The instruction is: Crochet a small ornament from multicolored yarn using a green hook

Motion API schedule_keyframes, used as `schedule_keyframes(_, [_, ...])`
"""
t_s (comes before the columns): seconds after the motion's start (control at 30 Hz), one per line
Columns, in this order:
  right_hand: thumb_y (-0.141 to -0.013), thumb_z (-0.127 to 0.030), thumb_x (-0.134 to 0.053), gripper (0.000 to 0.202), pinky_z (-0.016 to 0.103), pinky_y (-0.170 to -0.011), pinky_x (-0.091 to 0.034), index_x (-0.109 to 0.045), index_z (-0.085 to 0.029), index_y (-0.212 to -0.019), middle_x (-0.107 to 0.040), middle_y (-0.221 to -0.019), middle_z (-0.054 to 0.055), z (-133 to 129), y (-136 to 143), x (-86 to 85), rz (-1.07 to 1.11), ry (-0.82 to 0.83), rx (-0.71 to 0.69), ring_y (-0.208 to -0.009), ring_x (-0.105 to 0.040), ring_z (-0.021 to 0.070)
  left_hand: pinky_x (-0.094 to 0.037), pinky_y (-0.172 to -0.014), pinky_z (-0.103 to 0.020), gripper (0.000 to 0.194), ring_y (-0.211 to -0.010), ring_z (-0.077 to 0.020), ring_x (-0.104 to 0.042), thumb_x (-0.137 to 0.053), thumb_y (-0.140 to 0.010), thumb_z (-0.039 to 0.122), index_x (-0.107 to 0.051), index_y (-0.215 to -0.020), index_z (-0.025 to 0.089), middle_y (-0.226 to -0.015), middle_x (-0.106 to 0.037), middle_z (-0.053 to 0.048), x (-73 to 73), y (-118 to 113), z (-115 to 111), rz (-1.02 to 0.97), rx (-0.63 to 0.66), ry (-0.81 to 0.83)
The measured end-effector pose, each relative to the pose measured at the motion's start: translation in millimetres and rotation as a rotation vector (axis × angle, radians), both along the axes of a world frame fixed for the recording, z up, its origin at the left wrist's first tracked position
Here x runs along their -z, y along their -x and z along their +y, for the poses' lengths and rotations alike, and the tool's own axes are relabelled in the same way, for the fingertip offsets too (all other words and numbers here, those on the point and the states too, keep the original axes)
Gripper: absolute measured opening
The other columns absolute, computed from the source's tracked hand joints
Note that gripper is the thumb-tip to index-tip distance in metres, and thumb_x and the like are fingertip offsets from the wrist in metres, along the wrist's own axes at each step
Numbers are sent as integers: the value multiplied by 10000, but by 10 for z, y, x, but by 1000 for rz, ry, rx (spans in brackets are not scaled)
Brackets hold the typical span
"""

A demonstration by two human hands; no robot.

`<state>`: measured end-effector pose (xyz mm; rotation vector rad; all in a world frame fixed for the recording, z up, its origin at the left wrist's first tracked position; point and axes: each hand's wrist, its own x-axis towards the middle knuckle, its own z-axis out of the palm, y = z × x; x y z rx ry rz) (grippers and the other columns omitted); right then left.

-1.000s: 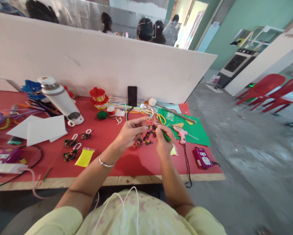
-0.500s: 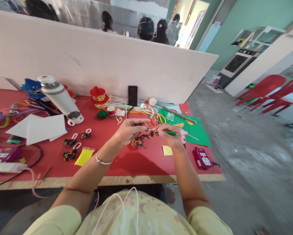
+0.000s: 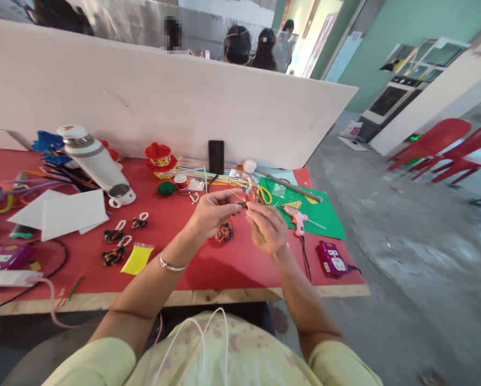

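Over the red table, my left hand pinches a small piece of dark multicoloured yarn work, with a strand running over its fingers. Close beside it on the right, my right hand is closed around a crochet hook with a green handle, its tip at the yarn work. A ball of multicoloured yarn rests on the table just below my hands. To the left lie several dark yarn pieces with white bead loops and a yellow packet.
A white flask, white sheets and a black phone stand or lie toward the back. At right are a pink glue gun, green sheet and purple power box. People sit beyond the white partition.
My right hand has turned, so the hook now slants down toward me instead of lying level. It has moved slightly left, uncovering the glue gun and covering the small yellow piece.
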<state>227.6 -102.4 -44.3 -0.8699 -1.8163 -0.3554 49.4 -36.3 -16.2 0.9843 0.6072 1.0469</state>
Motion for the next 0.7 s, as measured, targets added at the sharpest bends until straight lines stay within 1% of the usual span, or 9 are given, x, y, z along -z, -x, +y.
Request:
schedule_keyframes(0.1, [-896,-59,-728,495,413,-878,-666,-672,-293,-1328,-814,-1239,111,10,83,122,39,-153,28,-1112,-784,253,-153,-402,-162,416,-409,10,-331,-932,-608,171,-845,-1014,152,-670,-659,18,-18,52,13,-65,231,180])
schedule_keyframes(0.17, [-908,-81,-727,461,407,-859,-669,-685,-310,-1305,-822,-1219,90,21,50,80,50,-94,-81,-1078,-791,240,-133,-403,-166,418,-399,17,-308,-920,-589,142,-847,-1000,147,-684,-680,3,-30,113,33,-48,309,216])
schedule_keyframes(0.27, [-947,-130,-704,325,396,-878,-659,-726,-309,-1218,-835,-1180,66,14,-79,-123,42,151,-272,-1027,-800,209,-154,-401,-176,411,-394,7,-336,-894,-578,111,-849,-987,126,-686,-710,-21,-64,209,80,72,282,141])
schedule_keyframes(0.37, [-957,-169,-705,213,376,-909,-643,-767,-281,-1127,-849,-1109,65,-30,-199,-322,33,332,-323,-1016,-803,200,-275,-430,-177,389,-467,-42,-494,-880,-570,90,-851,-957,102,-704,-730,-43,-106,269,128,199,199,6])
schedule_keyframes(0.43, [-964,-208,-702,154,369,-914,-637,-784,-273,-1077,-852,-1072,61,-61,-243,-372,92,458,-350,-1009,-802,202,-330,-458,-181,389,-521,-71,-557,-871,-562,85,-851,-950,97,-696,-722,-39,-119,277,147,235,201,-37])
schedule_keyframes(0.5, [-965,-262,-709,98,359,-875,-642,-793,-268,-1015,-852,-1047,55,-69,-250,-336,238,617,-412,-970,-802,201,-309,-442,-186,410,-501,-67,-533,-859,-570,98,-850,-980,97,-680,-702,-26,-111,259,150,233,260,-31])
schedule_keyframes(0.57, [-950,-354,-735,104,350,-816,-651,-791,-266,-945,-851,-1009,45,-45,-216,-227,460,724,-482,-920,-801,203,-255,-413,-191,427,-468,-54,-486,-849,-592,124,-847,-1018,101,-684,-687,-20,-87,225,135,200,325,-7])
schedule_keyframes(0.63, [-913,-460,-764,195,354,-783,-659,-784,-267,-900,-845,-965,36,1,-146,-84,673,722,-509,-892,-797,210,-222,-401,-191,427,-460,-45,-467,-843,-617,146,-846,-1043,114,-700,-673,-15,-55,188,110,147,350,17])
schedule_keyframes(0.7, [-889,-495,-783,223,365,-810,-657,-786,-271,-897,-834,-943,30,47,-63,47,769,645,-461,-894,-787,210,-212,-400,-186,439,-475,-42,-473,-837,-637,156,-844,-1076,137,-733,-669,-13,-23,166,90,90,339,30])
